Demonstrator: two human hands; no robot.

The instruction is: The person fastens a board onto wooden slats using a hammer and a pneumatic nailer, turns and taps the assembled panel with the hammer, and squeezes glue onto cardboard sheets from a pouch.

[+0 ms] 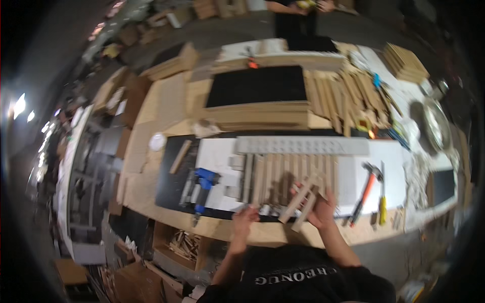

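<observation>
My right hand (323, 209) grips a few short wooden slats (302, 199) that tilt up over the near edge of the bench. My left hand (246, 216) rests with its fingers on the near ends of a row of wooden slats (288, 177) laid side by side on a white board (217, 156). A grey perforated strip (303, 145) lies across the far ends of that row.
A blue nail gun (202, 184) lies left of the slats; a hammer (368, 187) and a yellow-handled tool (383, 207) lie to the right. A black panel (257, 85) and piles of wooden slats (348, 96) sit further back. Another person (295, 12) stands at the far side.
</observation>
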